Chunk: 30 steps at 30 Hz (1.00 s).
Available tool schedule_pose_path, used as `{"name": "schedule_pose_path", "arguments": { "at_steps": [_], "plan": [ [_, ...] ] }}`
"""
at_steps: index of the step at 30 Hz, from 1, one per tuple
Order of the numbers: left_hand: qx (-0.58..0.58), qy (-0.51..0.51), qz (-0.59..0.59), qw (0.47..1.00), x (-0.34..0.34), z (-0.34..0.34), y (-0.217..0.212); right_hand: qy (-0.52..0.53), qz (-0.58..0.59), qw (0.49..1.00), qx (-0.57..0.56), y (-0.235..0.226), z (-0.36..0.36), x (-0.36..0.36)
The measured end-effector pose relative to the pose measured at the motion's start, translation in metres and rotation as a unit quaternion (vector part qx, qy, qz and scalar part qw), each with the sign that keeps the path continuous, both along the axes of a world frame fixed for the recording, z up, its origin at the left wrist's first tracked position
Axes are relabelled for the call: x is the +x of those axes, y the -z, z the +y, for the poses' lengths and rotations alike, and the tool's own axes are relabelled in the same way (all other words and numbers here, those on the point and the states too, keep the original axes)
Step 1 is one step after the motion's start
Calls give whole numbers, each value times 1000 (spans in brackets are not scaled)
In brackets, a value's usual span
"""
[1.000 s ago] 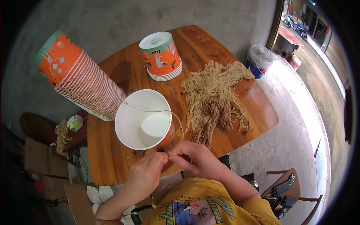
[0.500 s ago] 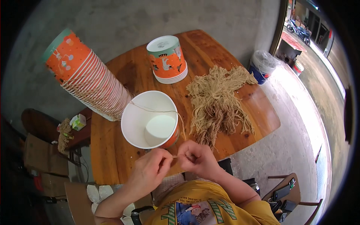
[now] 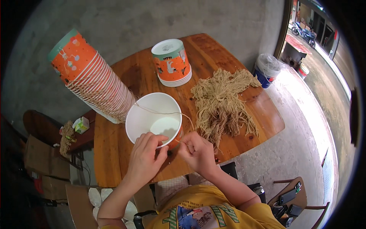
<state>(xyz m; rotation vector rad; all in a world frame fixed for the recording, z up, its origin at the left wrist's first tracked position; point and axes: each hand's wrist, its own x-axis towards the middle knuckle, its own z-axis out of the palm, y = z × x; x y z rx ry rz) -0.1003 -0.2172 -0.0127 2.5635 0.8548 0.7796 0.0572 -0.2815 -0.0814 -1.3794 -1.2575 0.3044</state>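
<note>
At the tub point(image 3: 138, 119), I see the right hand point(image 3: 199, 153) pinching loose string point(image 3: 167, 113), the left hand point(image 3: 144, 158) spread. Stacked tubs point(image 3: 100, 84) already carry string.

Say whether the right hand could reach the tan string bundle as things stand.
Probably yes: the tan string bundle lies on the table beyond the right hand, with nothing standing between, though that hand seems to pinch a thin cord.
</note>
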Motion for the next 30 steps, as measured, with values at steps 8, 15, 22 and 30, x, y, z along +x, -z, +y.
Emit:
{"name": "schedule_pose_path", "arguments": {
  "at_steps": [8, 15, 22, 30],
  "plan": [
    [-3, -1, 2, 1000, 0, 2, -1, 7, -4, 1000, 12, -1, 9, -2],
    [-145, 29, -5, 989, 5, 13, -21, 9, -4, 1000, -1, 1, 12, -3],
    [-360, 93, 140, 918, 15, 57, -23, -14, 15, 999, -34, -4, 11, -4],
    [-239, 49, 19, 970, 18, 41, -26, -82, 48, 994, -46, -14, 3, 22]
  ]
}}
